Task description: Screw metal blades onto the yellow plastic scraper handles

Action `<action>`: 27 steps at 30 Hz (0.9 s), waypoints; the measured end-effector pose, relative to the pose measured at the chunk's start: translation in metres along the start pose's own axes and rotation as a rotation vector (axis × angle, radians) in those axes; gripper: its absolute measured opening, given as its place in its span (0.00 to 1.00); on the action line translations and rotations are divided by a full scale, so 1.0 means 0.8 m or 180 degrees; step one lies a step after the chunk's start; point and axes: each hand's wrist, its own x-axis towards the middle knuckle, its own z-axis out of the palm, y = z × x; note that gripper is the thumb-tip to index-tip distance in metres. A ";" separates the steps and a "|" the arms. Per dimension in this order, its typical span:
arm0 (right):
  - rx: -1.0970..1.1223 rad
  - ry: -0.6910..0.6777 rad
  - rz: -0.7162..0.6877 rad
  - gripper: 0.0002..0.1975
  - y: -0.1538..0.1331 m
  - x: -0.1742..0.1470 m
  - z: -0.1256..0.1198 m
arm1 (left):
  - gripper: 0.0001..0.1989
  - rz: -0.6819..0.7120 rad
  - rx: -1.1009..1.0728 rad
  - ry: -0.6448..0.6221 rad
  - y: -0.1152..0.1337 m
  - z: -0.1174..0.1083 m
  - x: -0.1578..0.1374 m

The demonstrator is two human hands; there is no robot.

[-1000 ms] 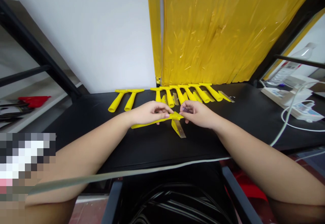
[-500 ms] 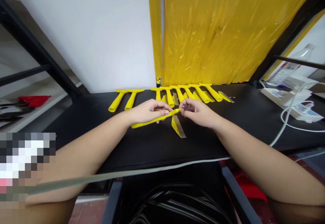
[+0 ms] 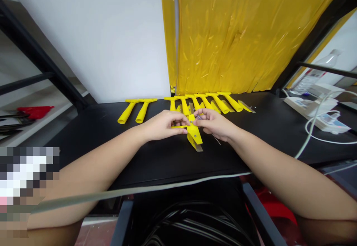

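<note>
My left hand [image 3: 170, 123] is closed round the shaft of a yellow scraper handle [image 3: 194, 130], whose flat head faces me and shows screws. Thin and metallic, what looks like a hex key [image 3: 216, 139] pokes out below my right hand [image 3: 214, 122]. That hand's fingers are closed on it, with the fingertips at the right edge of the scraper head. Partly hidden under the head, a loose yellow blade piece [image 3: 192, 140] with a metal edge [image 3: 199, 149] lies on the black table.
Several yellow scraper handles [image 3: 126, 113] lie in a row along the back of the table [image 3: 156, 160], some beside bladed pieces [image 3: 245, 106]. White devices with cables [image 3: 331, 117] and a plastic bottle [image 3: 315, 73] stand at right. A pale cord [image 3: 178, 185] crosses the front.
The scraper handle has been turned so its head swings from edge-on to facing me, now covering part of the loose blade piece. The metal rod has come into view below my right hand.
</note>
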 end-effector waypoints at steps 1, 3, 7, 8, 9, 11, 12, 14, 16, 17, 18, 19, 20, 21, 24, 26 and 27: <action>0.0041 -0.0011 -0.0029 0.24 0.002 0.001 0.001 | 0.13 0.0032 0.0033 0.0008 0.001 0.000 0.000; 0.0116 -0.0026 -0.0136 0.26 0.004 0.003 0.003 | 0.13 0.0096 0.0092 0.0016 0.002 0.000 0.000; -0.0098 -0.0057 -0.0480 0.25 0.006 0.007 0.004 | 0.13 0.0119 0.0202 0.0035 0.002 -0.001 0.000; -0.0214 -0.0091 -0.0552 0.23 0.007 0.008 0.004 | 0.13 0.0115 0.0226 0.0040 0.003 -0.001 -0.001; -0.0334 -0.0127 -0.0622 0.21 0.008 0.009 0.003 | 0.13 0.0117 0.0245 0.0043 0.003 -0.002 -0.001; -0.0567 -0.0216 -0.0756 0.17 0.011 0.013 0.001 | 0.12 0.0132 0.0295 0.0033 0.003 -0.003 -0.001; -0.0679 -0.0275 -0.0821 0.15 0.012 0.014 0.000 | 0.11 0.0149 0.0324 0.0019 0.003 -0.003 -0.001; -0.0899 -0.0394 -0.0928 0.12 0.016 0.017 -0.002 | 0.11 0.0195 0.0384 -0.0015 0.004 -0.003 -0.001; -0.1154 -0.0465 -0.0996 0.09 0.019 0.019 -0.004 | 0.11 0.0234 0.0441 -0.0051 0.005 -0.003 -0.001; -0.1298 -0.0467 -0.1025 0.08 0.020 0.019 -0.005 | 0.10 0.0246 0.0463 -0.0070 0.006 -0.002 -0.001; -0.1459 -0.0440 -0.1064 0.07 0.020 0.019 -0.006 | 0.10 0.0252 0.0481 -0.0091 0.007 -0.002 -0.001; -0.1631 -0.0394 -0.1123 0.06 0.019 0.018 -0.008 | 0.09 0.0256 0.0494 -0.0111 0.009 -0.002 -0.001; -0.1797 -0.0345 -0.1203 0.06 0.017 0.017 -0.009 | 0.09 0.0260 0.0502 -0.0127 0.010 -0.002 -0.001; -0.1946 -0.0305 -0.1299 0.06 0.015 0.015 -0.011 | 0.09 0.0265 0.0501 -0.0142 0.012 -0.002 -0.001; -0.2236 -0.0310 -0.1542 0.05 0.008 0.011 -0.016 | 0.08 0.0284 0.0461 -0.0176 0.017 -0.003 -0.003; -0.2301 -0.0416 -0.1553 0.05 0.004 0.008 -0.018 | 0.08 0.0280 0.0435 -0.0203 0.021 -0.006 -0.003; -0.2329 -0.0468 -0.1524 0.06 0.002 0.007 -0.019 | 0.08 0.0268 0.0437 -0.0216 0.022 -0.007 -0.004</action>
